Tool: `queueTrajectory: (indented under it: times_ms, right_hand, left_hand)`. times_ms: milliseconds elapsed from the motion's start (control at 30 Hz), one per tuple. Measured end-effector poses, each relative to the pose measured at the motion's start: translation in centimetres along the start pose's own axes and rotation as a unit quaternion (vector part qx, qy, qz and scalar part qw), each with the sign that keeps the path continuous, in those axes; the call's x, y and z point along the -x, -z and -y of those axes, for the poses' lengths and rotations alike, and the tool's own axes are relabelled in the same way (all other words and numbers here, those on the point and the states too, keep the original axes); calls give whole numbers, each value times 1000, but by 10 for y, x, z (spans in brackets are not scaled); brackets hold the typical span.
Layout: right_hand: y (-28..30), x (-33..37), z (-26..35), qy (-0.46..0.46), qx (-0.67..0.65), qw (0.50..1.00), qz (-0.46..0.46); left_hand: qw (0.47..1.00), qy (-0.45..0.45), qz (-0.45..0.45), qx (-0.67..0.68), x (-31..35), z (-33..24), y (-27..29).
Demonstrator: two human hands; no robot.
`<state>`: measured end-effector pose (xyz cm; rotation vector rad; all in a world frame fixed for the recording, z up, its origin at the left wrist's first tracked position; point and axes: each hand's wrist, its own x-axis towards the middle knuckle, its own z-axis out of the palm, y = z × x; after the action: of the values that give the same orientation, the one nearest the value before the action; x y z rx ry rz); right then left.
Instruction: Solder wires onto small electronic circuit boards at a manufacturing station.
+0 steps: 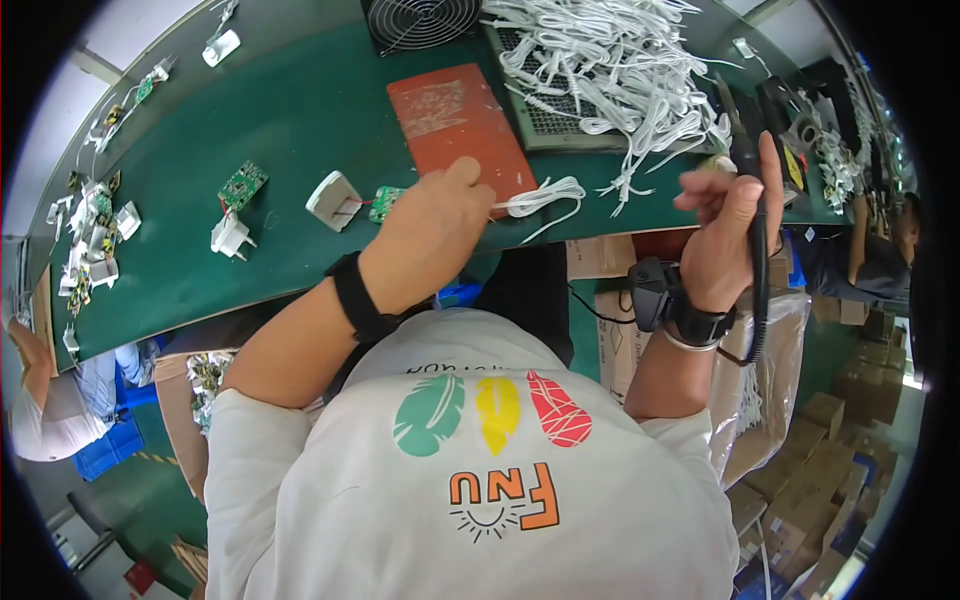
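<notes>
Green worktop (pixel 300 110): Assembly Status and Count

All positions are referenced to the red mat (pixel 480 130).

1. Hands. Left hand (pixel 440 225): fingers closed at the mat's near edge, apparently gripping the end of a white cable (pixel 548 197); the fingertips are hidden. Right hand (pixel 720 235): wrapped around a black-handled tool (pixel 743 145), probably a soldering iron, to the right of the mat. The tool is well apart from the left hand.

2. Status. Done: red wiring runs between the nearer circuit board (pixel 381 205), left of the mat and just beside the left hand, and an open housing (pixel 335 197). Judged outstanding: the cable-to-board joint, which cannot be confirmed, and enclosure of the board. Farther left, a second circuit board (pixel 243 186) is wired to a pronged plug (pixel 231 236) and also lies uncased.

3. Count.
- Mat: one. Tool: one.
- Separate circuit boards left of the mat: two.
- Open housing: one. Pronged plug beside it: one.
- Separate cable coil, at the mat's right near corner: one.
- Fan (pixel 425 20), beyond the mat: one.
- Tray (pixel 552 142), right of the mat: one; its cable heap (pixel 610 60) is too tangled to count.
- Parts heap (pixel 97 240), far left of the mat: not countable.
</notes>
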<state>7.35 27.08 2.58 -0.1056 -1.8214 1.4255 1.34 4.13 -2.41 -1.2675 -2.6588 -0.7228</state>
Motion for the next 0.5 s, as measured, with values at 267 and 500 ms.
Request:
queueTrajectory:
  times_ms: [267,500]
  right_hand:
    - [21,25,-61,112,239,948,180]
    - [-1,22,-55,267,394,848,232]
  left_hand:
    - [984,39,-76,-156,-17,96,130]
    - [919,150,-286,-225,-6,121,188]
